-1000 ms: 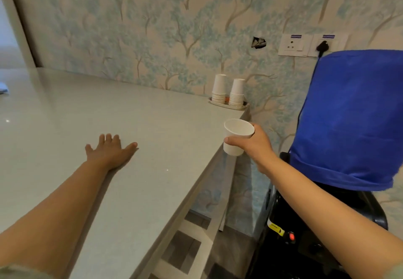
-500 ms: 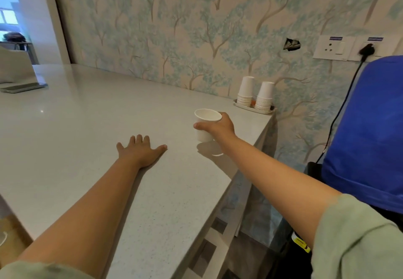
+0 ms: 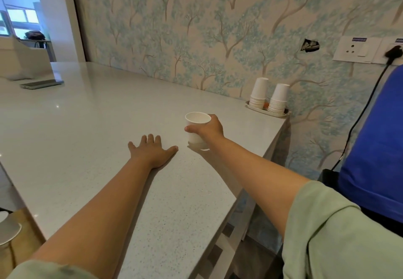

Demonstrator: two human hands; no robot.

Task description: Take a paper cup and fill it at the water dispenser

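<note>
My right hand (image 3: 208,128) grips a white paper cup (image 3: 196,124), upright, its base on or just above the grey countertop (image 3: 87,126). I cannot see into the cup. My left hand (image 3: 152,153) lies flat on the countertop, fingers spread, just left of the cup. The water dispenser (image 3: 373,148), covered by a blue cloth, stands at the right edge beyond the counter's end; its taps are hidden.
Two stacks of upturned paper cups (image 3: 269,97) sit on a small tray (image 3: 265,111) at the counter's far right corner by the wall. A black cable (image 3: 359,115) runs from a wall socket (image 3: 392,52) down to the dispenser. A flat device (image 3: 41,83) lies far left.
My right hand carried the cup leftward from beside the dispenser, past the counter's edge, and down to the countertop. The left hand stayed flat. The view swung left.
</note>
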